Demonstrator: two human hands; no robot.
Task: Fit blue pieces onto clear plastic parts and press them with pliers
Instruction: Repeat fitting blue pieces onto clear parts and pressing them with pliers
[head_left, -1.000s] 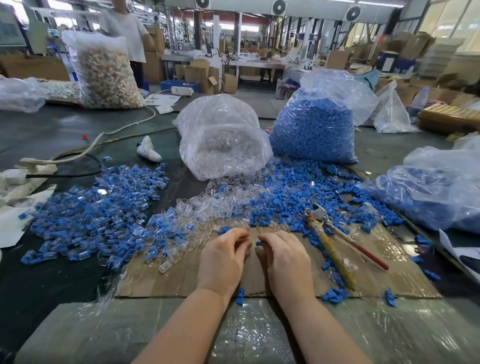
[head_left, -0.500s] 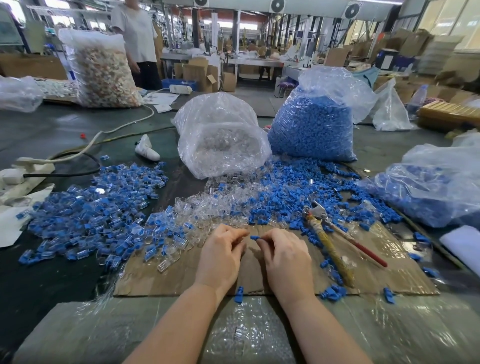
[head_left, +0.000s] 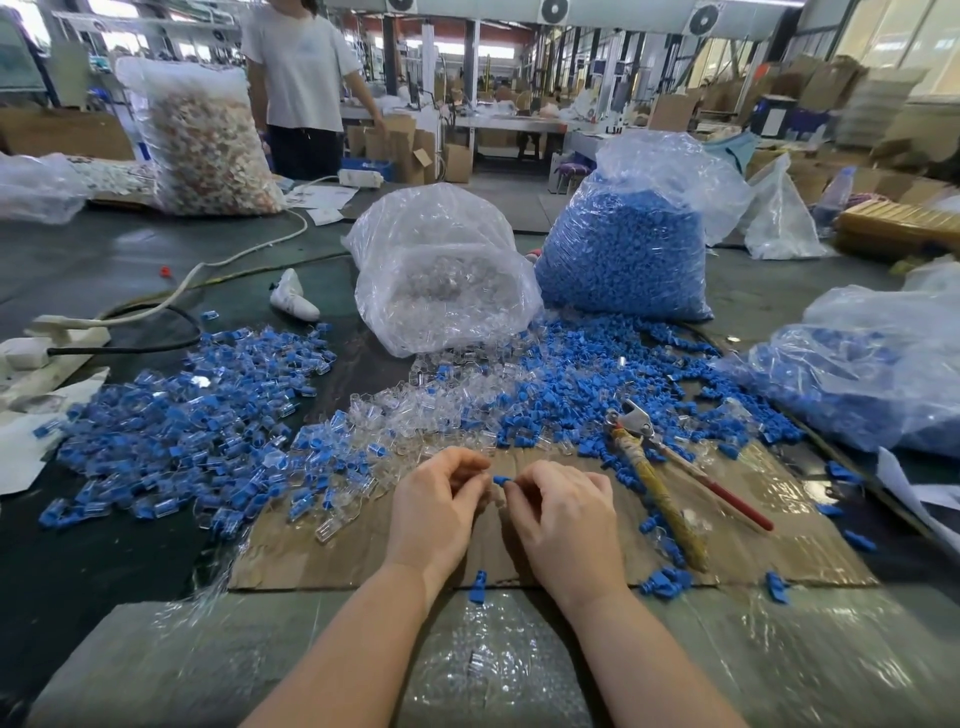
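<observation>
blue piece (head_left: 502, 479): one item, pinched at the fingertips of the right hand (head_left: 563, 514), above the far middle of the cardboard sheet (head_left: 322, 551). head view, one second back: both hands were closed together and only a speck of blue showed between them. head view, now: the piece is raised into plain sight between the hands, which sit slightly further up the sheet. clear plastic part (head_left: 497, 498): faintly seen just below the blue piece, apparently held by the curled fingers of the left hand (head_left: 439, 506); the exact grip cannot be told. fitting is judged to be in hand, not finished. pliers (head_left: 655, 470): lying untouched toward the right edge of the sheet, well apart from both hands; pressing is judged yet to come.
</observation>
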